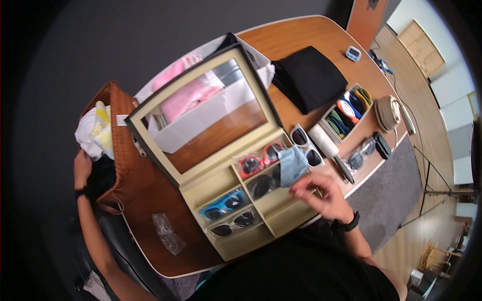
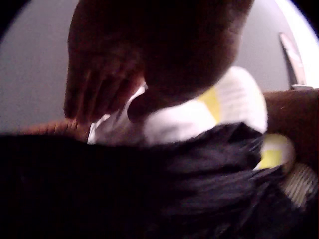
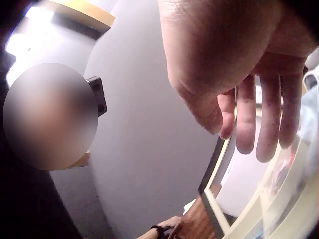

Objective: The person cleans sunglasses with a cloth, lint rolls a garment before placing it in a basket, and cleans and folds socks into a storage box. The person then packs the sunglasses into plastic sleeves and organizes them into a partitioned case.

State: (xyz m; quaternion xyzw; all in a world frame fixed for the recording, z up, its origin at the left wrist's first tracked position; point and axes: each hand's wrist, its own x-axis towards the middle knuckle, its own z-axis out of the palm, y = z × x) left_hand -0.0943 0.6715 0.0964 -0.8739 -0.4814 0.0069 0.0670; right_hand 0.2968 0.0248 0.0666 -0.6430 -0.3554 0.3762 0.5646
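Observation:
At the woven brown basket (image 1: pixel 120 140), my left hand (image 1: pixel 83 168) reaches the edge of white and yellow cloth (image 1: pixel 95 133). In the left wrist view, the hand (image 2: pixel 154 55) has its thumb and fingers against white cloth (image 2: pixel 174 122), above black fabric (image 2: pixel 149 184); whether they pinch it is unclear. My right hand (image 1: pixel 324 195) hovers over the right side of the glasses case (image 1: pixel 226 248), beside a light blue cloth (image 1: pixel 292 165). Its fingers (image 3: pixel 266 119) hang extended and hold nothing. Red (image 1: pixel 251 165) and blue sunglasses (image 1: pixel 221 204) lie in compartments; the windowed lid stands raised.
Behind the lid, a white box (image 1: pixel 221 113) holds pink fabric. Folded black cloth (image 1: pixel 314 75), a divided box of rolled colourful items (image 1: pixel 326 123), white sunglasses (image 1: pixel 299 136) and a beige pouch (image 1: pixel 387 114) lie to the right. Clear plastic (image 1: pixel 168 233) lies at the front left.

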